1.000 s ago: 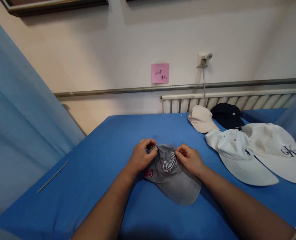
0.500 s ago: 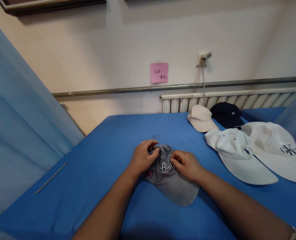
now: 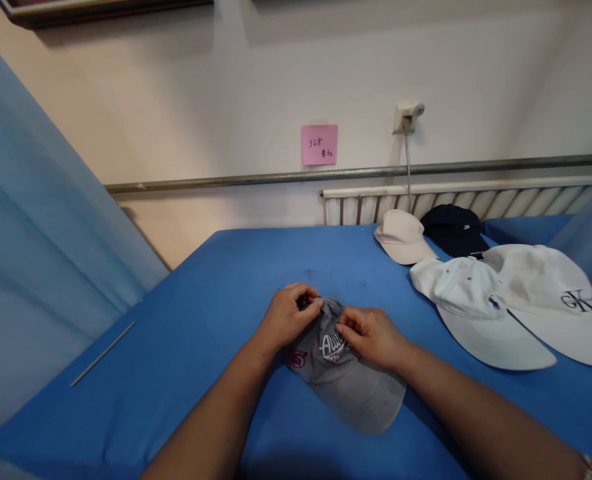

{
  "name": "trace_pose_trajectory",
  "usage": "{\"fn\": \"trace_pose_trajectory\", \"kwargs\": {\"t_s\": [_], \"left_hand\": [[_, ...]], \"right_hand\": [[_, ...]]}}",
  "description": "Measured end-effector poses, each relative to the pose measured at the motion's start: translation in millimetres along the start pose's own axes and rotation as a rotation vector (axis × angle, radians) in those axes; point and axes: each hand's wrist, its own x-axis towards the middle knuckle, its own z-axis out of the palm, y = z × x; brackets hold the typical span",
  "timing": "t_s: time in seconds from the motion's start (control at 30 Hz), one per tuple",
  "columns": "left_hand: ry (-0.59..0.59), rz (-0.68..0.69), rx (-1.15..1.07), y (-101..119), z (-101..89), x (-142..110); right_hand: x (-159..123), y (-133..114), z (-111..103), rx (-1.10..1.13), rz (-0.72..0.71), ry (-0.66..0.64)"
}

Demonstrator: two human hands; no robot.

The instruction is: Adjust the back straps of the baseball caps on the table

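A grey baseball cap (image 3: 321,363) with white lettering on its front lies in the middle of the blue-covered table, its brim pointing toward me and to the right. My left hand (image 3: 292,315) pinches the crown at the cap's upper left, thumb and fingers closed on the cloth. On the other side, my right hand (image 3: 371,335) is closed with thumb and forefinger pressed against the crown fabric beside the lettering. The cloth between the two hands is creased. The undersides of both hands' fingers are partly hidden.
To the right lie a beige cap (image 3: 401,233), a navy cap (image 3: 453,230), a white cap with a small emblem (image 3: 469,287) and a larger white cap (image 3: 536,273). A thin stick (image 3: 103,354) lies at the left, near a blue curtain (image 3: 51,220). A radiator (image 3: 366,208) stands behind.
The grey cap's brim has shifted slightly toward me and to the right. My right hand has moved a little left and down along the crown; my left hand still grips nearly the same spot.
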Motion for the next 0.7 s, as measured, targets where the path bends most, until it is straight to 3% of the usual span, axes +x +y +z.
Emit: {"fn": "trace_pose_trajectory", "kwargs": {"t_s": [0.13,0.27,0.37,0.47,0.7], "left_hand": [[0.019,0.012,0.100,2,-1.1,-2],[0.170,0.103,0.117,3,-9.2,-4],[0.241,0.160,0.141,0,-14.9,-3],[0.227,0.160,0.189,-6,-17.5,0],[0.147,0.157,0.280,-5,-12.7,3]], "right_hand": [[1,1,0,0.026,0.001,0.018],[1,1,3,0.223,0.059,0.081],[-2,-4,6,0.541,0.162,-0.042],[-3,-8,6,0.726,0.201,-0.116],[23,21,-9,0.738,0.346,0.429]]}}
